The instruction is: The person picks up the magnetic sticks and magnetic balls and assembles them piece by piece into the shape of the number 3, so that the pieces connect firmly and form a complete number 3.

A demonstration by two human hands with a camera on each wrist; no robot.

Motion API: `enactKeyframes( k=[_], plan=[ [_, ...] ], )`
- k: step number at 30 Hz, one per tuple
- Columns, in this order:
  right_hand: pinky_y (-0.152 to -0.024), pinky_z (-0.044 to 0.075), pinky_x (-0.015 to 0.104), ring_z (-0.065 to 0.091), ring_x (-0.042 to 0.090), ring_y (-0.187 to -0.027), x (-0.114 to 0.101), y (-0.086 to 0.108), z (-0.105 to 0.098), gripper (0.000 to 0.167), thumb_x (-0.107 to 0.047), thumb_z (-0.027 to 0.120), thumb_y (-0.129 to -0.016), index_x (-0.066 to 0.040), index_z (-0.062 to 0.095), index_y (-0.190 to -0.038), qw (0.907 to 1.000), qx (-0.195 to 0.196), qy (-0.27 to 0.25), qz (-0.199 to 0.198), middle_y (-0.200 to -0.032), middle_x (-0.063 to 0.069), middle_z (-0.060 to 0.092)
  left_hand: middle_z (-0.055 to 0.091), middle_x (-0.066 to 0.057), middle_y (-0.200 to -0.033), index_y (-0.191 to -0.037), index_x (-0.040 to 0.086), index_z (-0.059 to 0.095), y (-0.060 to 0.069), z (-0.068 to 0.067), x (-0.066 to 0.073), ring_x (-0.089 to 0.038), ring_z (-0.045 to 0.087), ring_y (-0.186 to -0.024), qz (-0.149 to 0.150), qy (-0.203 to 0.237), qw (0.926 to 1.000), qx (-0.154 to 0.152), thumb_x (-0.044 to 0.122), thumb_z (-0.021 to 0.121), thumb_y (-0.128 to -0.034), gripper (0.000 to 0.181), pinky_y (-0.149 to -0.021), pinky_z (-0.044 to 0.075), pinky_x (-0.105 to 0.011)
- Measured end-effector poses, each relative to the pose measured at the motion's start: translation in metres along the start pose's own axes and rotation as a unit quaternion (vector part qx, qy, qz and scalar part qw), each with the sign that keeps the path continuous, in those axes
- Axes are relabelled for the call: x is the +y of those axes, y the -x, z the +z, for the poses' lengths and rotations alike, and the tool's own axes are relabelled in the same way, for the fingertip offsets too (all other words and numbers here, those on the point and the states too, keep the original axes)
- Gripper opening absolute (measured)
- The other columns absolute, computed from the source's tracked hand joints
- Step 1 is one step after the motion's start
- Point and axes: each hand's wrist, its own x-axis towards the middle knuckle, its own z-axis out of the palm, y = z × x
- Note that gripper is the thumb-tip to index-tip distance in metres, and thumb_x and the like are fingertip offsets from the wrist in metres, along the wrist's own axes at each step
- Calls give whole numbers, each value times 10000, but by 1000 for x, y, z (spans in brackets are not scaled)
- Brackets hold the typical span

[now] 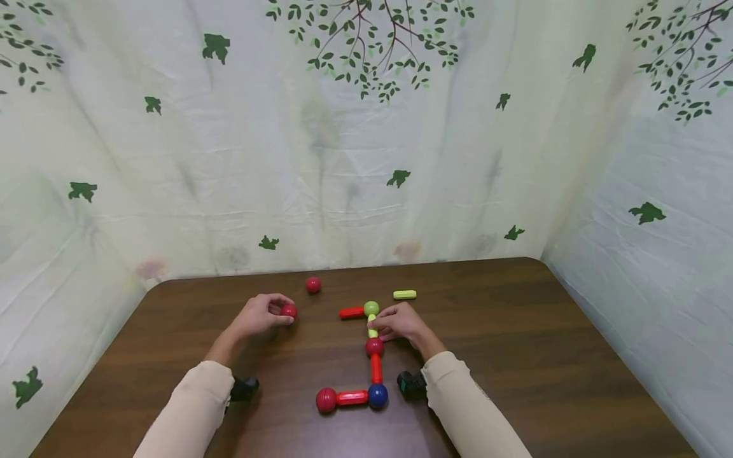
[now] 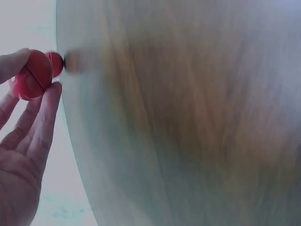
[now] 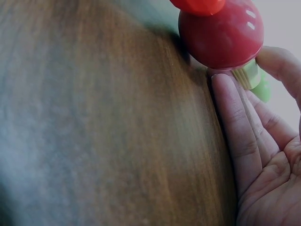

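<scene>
My left hand (image 1: 265,313) pinches a red ball (image 1: 289,311) between thumb and fingers; the left wrist view shows a seam around this ball (image 2: 36,75). Over the linked toy pieces, my right hand (image 1: 403,321) pinches a yellow-green rod (image 1: 373,332). At that rod's far end is a green ball (image 1: 371,308), with a red rod (image 1: 352,313) pointing left from it. Its near end meets a crimson ball (image 3: 221,35). From there a second red rod (image 1: 375,369) runs to a blue ball (image 1: 378,395), then a third red rod (image 1: 352,397) to another crimson ball (image 1: 326,400).
A loose red ball (image 1: 312,285) lies near the back edge of the brown wooden table (image 1: 544,381). Behind the right hand lies a loose yellow-green rod (image 1: 404,294). A pale curtain with leaf prints (image 1: 286,165) hangs behind the table and along its sides.
</scene>
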Motion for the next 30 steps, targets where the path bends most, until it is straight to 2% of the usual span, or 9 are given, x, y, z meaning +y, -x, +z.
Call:
enactKeyframes(
  k=[3, 6, 10, 17, 22, 30],
  plan=[
    [-648, 574, 330, 668, 149, -636, 0, -1, 0, 173, -60, 772, -827, 63, 725, -940, 10000, -8, -16, 14, -790, 90, 713, 659, -87, -978, -1123, 8, 674, 2, 6, 7, -235, 606, -889, -161, 87, 9998, 76, 174, 782, -842, 344, -740, 489, -344],
    [-647, 574, 329, 667, 148, -636, 0, -1, 1, 176, -60, 773, -826, 64, 723, -940, 10000, -9, 5, 10, -788, 89, 712, 656, -74, -971, -1113, 13, 683, 3, 13, 13, -222, 598, -880, -156, 122, 9998, 86, 164, 786, -836, 331, -735, 484, -340],
    [-648, 574, 331, 664, 148, -636, 0, 0, 0, 178, -61, 772, -827, 66, 721, -941, 10000, -20, 37, -1, -783, 83, 710, 658, -93, -986, -1131, -12, 670, 2, 21, 16, -223, 606, -872, 48, 176, 9998, 15, 106, 783, -826, 346, -735, 491, -337],
    [-651, 573, 326, 661, 142, -637, -1, 1, 0, 174, -60, 762, -837, 72, 720, -942, 10000, -65, 39, -49, -782, 76, 708, 678, -67, -925, -1103, -18, 682, -1, 31, 21, -197, 623, -836, 128, 190, 9997, -128, 104, 778, -830, 314, -714, 494, -320],
    [-646, 573, 325, 656, 141, -630, -1, 1, -1, 177, -63, 766, -834, 73, 719, -938, 9999, -40, 29, -107, -783, 83, 710, 680, -57, -933, -1097, -5, 692, -5, 35, 26, -202, 625, -857, 184, 102, 9997, -97, 126, 771, -845, 295, -730, 502, -335],
    [-651, 574, 331, 654, 141, -635, 1, 0, 0, 178, -62, 764, -833, 75, 720, -938, 9999, -93, -38, -139, -766, 71, 704, 681, -96, -993, -1108, -11, 686, -15, 42, 26, -236, 646, -886, 384, 39, 9992, -55, 107, 765, -852, 293, -764, 523, -359]
  ],
)
